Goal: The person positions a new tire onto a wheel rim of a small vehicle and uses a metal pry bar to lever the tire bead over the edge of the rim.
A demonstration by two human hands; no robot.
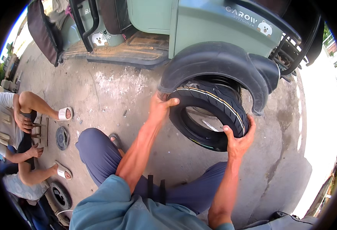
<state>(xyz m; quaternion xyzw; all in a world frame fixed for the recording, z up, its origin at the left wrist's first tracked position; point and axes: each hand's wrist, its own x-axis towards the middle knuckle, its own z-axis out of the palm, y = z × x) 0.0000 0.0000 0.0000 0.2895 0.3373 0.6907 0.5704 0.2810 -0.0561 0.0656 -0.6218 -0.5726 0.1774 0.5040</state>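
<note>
In front of me I hold a black tyre (pixel 230 105) tilted beneath the black rear fender (pixel 210 55) of a green vehicle. Yellow and white lines run along its tread, and its centre is open. My left hand (pixel 162 106) grips the tyre's left side, thumb pointing inward. On the right side my right hand (pixel 240 142) wraps round the tread, its thumb up on the sidewall. Through the tyre's hole a thin metal bar (pixel 210 125) shows. Behind the tyre, under the fender, dark wheel parts are partly hidden.
The green vehicle (pixel 210 27) fills the far side, with a dusty footboard (pixel 137 48). A person (pixel 26 111) in white sandals sits at the left. Near them lie a round black disc (pixel 62 138) and a small wheel (pixel 61 194) on the concrete floor (pixel 111 103).
</note>
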